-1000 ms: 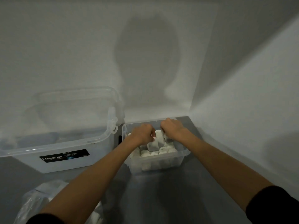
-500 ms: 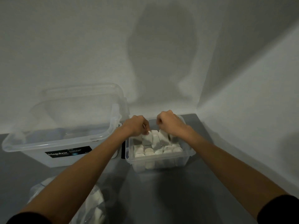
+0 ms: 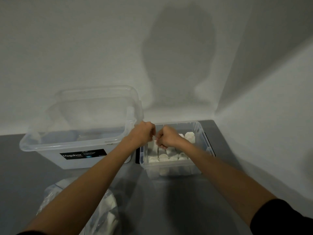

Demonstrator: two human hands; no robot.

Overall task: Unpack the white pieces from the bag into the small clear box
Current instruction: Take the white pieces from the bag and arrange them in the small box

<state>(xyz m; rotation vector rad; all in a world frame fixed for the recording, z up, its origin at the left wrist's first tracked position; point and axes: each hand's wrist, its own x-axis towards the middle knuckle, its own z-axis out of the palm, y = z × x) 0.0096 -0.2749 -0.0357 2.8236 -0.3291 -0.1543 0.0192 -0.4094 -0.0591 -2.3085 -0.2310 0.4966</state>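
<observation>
The small clear box [image 3: 174, 170] stands on the grey table near the right wall, and several white pieces [image 3: 163, 156] fill its bottom. My left hand [image 3: 144, 133] and my right hand [image 3: 166, 138] hover close together over the box's back left part, both with curled fingers. Between them they pinch the top of a white piece [image 3: 153, 147] that stands upright in the box. What lies under the fingers is hidden. The clear plastic bag [image 3: 105, 216], with white pieces inside, lies at the bottom left beneath my left forearm.
A large clear box [image 3: 81, 156] with a black label stands to the left of the small one, almost touching it. Its clear lid [image 3: 101, 99] leans on the back wall. White walls close the table at the back and right.
Both hands have shifted left over the small box and come closer together, now almost touching. More white pieces show at the box's right side.
</observation>
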